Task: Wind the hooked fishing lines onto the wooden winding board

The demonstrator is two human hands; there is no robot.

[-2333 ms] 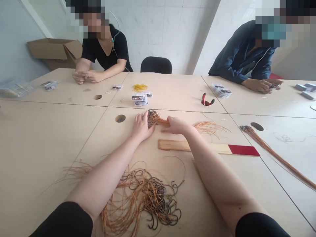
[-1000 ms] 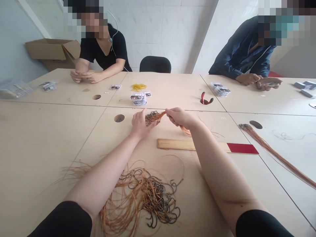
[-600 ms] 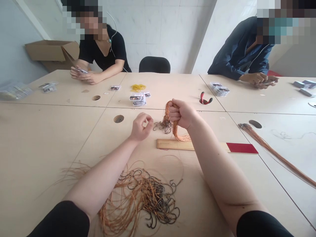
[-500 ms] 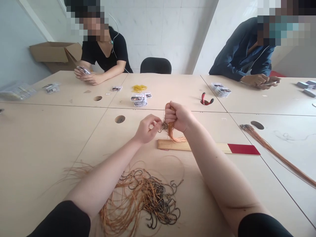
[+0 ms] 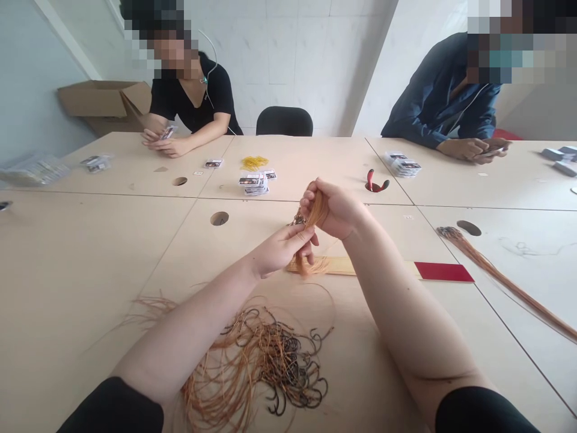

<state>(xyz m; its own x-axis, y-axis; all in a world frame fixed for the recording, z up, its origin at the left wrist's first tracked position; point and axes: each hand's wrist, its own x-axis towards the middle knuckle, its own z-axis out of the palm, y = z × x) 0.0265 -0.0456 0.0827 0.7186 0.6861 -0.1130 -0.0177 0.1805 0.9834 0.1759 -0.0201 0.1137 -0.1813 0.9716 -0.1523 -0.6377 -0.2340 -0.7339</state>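
My right hand [image 5: 336, 208] grips a bundle of orange-brown fishing line [image 5: 317, 211] above the table, and its strands hang down past my fingers. My left hand [image 5: 282, 251] has come in from below and pinches the same strands. Small dark hooks [image 5: 297, 220] stick out at the left of my right hand. Nearer me, between my forearms, lies a tangled pile of hooks on orange lines [image 5: 273, 361]. A wooden slat with a red end [image 5: 324, 266] lies just beneath the hanging strand ends.
Another hooked bundle [image 5: 496, 276] lies at the right. Beyond are card packs [image 5: 253, 183], yellow rubber bands [image 5: 253, 162], and red-handled pliers [image 5: 374, 182] by a table hole. A seated person's hands [image 5: 160, 141] and another person's hands [image 5: 478, 148] hold small items across the table.
My right hand has lifted the bundle off the table into a fist. My left hand has moved right from beside the bundle and closed on its strands.
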